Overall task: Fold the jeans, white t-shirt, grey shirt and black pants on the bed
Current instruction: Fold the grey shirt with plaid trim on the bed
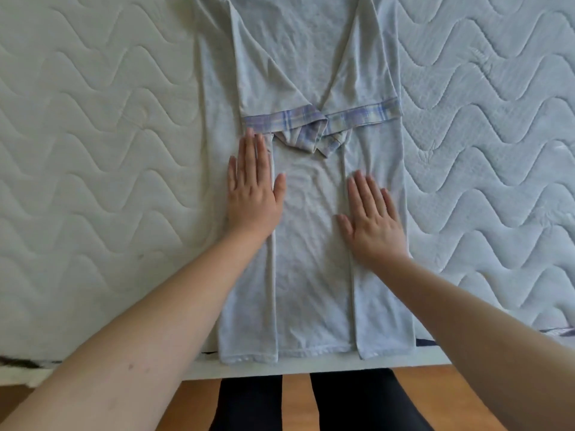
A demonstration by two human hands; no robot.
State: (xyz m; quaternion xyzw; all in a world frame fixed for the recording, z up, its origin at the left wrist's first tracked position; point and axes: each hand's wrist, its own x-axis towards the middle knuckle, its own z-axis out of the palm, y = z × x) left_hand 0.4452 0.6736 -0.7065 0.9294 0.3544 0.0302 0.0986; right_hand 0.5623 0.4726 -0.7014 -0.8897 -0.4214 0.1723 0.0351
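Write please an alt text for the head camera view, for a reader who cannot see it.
Two bare hands, the left hand and the right hand, press flat on a grey shirt lying on a quilted bed. Both sides of the shirt are folded inward, and its plaid-cuffed sleeves meet in the middle.

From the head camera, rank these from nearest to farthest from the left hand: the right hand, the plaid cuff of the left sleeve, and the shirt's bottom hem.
From the left hand:
1. Plaid cuff of the left sleeve, just above the fingertips.
2. Right hand, across the shirt's middle panel.
3. Bottom hem, down at the bed's near edge.
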